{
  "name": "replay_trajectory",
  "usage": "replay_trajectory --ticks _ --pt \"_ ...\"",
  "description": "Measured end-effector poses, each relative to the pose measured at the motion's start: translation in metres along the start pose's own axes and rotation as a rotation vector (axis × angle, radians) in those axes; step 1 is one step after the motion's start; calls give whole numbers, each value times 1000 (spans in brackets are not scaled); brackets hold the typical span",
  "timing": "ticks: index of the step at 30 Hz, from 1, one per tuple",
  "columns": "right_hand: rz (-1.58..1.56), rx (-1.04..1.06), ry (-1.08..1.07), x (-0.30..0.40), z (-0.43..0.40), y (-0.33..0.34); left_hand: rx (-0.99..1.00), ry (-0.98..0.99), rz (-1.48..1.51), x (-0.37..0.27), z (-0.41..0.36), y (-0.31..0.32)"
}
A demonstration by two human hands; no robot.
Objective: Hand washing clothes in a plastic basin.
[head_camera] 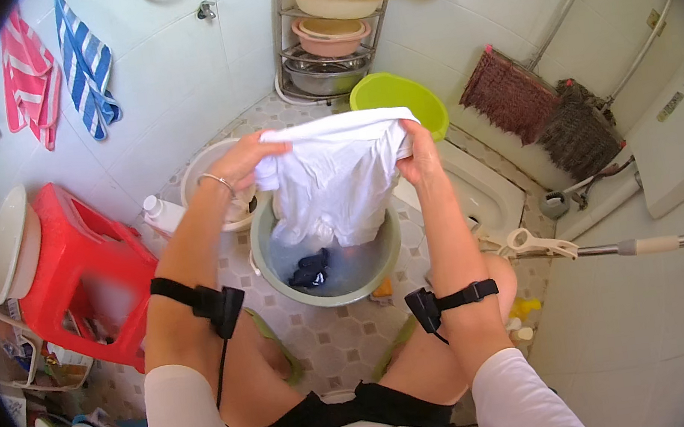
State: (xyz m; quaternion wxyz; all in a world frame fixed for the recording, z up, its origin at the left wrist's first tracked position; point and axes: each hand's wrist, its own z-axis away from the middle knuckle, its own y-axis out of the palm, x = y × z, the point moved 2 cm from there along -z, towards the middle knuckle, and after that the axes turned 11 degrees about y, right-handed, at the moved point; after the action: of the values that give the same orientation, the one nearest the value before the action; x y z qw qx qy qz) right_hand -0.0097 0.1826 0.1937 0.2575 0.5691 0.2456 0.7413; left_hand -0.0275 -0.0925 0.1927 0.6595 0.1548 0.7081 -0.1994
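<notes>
A wet white cloth garment is stretched between my two hands above a grey-green bucket. My left hand grips its upper left corner, and my right hand holds the upper right side. The garment's lower end hangs down into the bucket's mouth, near the cloudy water. A dark piece of cloth lies in that water at the near left. Just behind my left wrist stands a white basin, partly hidden by the arm.
A lime-green basin and a squat toilet lie beyond my right hand. At left are a red plastic stool and a white bottle. A metal rack holds several basins. Two mops lean against the right wall.
</notes>
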Motion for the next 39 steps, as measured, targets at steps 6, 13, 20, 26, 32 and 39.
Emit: replay_trajectory --ticks 6,13,20,26,32,39 --pt "-235 100 -21 -36 17 75 -432 191 1124 6 -25 44" --pt "892 169 -997 -96 57 126 170 -211 1412 36 -60 50" --pt "999 -94 -1010 -85 41 113 156 189 1352 51 -54 58" --pt "997 -418 -578 -63 -12 49 -315 15 925 24 -31 106" --pt "102 -63 -254 -68 6 73 -417 -14 1018 66 -53 46" --pt "1024 -22 -896 -92 68 119 -178 90 1343 88 -58 70"
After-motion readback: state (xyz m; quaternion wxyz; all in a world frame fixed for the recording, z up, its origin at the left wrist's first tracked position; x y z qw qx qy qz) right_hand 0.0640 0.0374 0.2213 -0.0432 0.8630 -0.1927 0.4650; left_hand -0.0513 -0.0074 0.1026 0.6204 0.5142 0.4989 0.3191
